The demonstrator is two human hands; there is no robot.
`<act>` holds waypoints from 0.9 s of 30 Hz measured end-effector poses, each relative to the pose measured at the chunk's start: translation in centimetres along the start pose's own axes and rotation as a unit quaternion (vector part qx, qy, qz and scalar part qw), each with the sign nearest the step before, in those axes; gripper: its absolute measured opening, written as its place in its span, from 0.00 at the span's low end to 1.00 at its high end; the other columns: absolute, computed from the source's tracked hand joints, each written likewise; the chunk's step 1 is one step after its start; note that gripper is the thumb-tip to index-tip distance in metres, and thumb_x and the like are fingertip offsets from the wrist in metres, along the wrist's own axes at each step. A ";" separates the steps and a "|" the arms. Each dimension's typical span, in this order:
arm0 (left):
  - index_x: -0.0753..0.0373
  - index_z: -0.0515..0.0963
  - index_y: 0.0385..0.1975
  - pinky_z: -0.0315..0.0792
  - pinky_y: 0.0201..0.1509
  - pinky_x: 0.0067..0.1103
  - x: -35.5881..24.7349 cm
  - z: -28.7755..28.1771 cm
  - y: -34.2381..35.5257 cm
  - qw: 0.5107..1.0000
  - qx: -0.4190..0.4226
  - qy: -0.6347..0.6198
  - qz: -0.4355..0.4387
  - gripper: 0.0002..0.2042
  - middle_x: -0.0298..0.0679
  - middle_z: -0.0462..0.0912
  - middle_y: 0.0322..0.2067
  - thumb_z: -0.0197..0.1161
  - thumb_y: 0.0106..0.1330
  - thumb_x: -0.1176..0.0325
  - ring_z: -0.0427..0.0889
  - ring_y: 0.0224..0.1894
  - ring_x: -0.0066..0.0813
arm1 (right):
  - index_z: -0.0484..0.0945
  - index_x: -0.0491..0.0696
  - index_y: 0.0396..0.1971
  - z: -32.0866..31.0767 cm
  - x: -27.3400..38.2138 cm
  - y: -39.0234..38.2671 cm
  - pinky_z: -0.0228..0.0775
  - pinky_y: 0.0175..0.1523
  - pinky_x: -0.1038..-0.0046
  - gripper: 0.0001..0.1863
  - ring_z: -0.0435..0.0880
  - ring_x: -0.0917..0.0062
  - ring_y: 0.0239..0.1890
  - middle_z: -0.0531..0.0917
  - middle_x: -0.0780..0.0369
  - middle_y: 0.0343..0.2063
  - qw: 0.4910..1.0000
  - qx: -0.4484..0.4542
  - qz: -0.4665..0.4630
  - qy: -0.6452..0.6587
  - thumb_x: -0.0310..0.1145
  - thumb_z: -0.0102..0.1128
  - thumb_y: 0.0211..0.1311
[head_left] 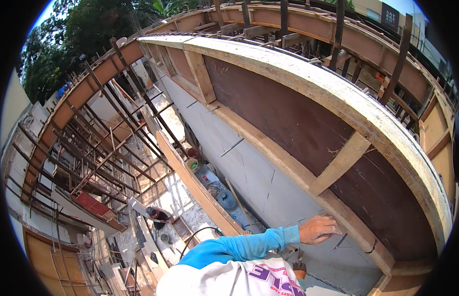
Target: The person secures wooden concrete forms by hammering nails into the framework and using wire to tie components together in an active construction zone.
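My left arm, in a blue sleeve, reaches across to the right. My left hand (318, 230) is bent closed at the lower edge of the formwork's wooden rail (283, 160), its fingertips pressed together; anything in them is too small to make out. Just past the fingertips, a thin metal rod (341, 240) sticks out of the grey wall (259, 172). Lower down, beside my white printed shirt (224, 278), my right hand (299, 270) shows dark and partly hidden. It seems wrapped round a dark upright thing that I cannot make out.
Brown formwork panels (279, 118) with timber braces top the wall. A long plank (190, 180) crosses left of my arm, high above the ground. Below are a blue container (226, 199), buckets and a crouching person (159, 217) by a trough. Dark props (106, 143) support formwork at left.
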State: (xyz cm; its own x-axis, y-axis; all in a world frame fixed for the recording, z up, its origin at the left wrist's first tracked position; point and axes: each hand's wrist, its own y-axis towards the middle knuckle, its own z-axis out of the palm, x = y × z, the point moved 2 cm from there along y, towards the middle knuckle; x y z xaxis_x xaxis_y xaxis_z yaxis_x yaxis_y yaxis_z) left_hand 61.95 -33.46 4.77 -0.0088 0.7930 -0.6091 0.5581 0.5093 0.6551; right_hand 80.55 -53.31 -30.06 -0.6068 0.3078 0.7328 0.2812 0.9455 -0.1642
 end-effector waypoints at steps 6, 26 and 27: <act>0.61 0.76 0.45 0.70 0.47 0.33 1.4 -6.0 -6.9 0.997 -0.049 0.005 -0.060 0.16 0.41 0.76 0.37 0.60 0.54 0.79 0.75 0.43 0.41 | 0.76 0.38 0.27 0.7 6.2 2.0 0.69 0.42 0.56 0.32 0.80 0.50 0.37 0.81 0.46 0.29 0.980 0.143 0.105 -0.085 0.59 0.64 0.49; 0.59 0.74 0.48 0.72 0.52 0.37 6.5 -17.7 -38.6 0.821 -0.014 0.142 -0.553 0.15 0.48 0.78 0.42 0.57 0.63 0.64 0.77 0.47 0.49 | 0.55 0.59 0.67 16.0 14.0 9.4 0.65 0.58 0.55 0.37 0.75 0.51 0.54 0.75 0.44 0.51 0.786 0.500 0.032 -0.362 0.58 0.49 0.61; 0.60 0.73 0.48 0.73 0.50 0.37 6.5 -17.9 -39.7 0.809 -0.016 0.157 -0.567 0.15 0.49 0.79 0.41 0.57 0.64 0.63 0.78 0.45 0.49 | 0.55 0.59 0.67 16.3 14.5 9.4 0.65 0.58 0.55 0.37 0.75 0.51 0.54 0.75 0.44 0.51 0.782 0.503 0.031 -0.367 0.58 0.49 0.61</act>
State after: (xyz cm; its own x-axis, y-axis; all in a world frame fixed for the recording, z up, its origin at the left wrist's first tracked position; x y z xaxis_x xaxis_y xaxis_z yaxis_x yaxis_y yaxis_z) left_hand 24.85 -42.55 -17.15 -0.7123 -0.1464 -0.6865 0.0214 0.9730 -0.2298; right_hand 62.25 -38.22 -31.76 -0.9822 -0.0151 0.1872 -0.1762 0.4187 -0.8909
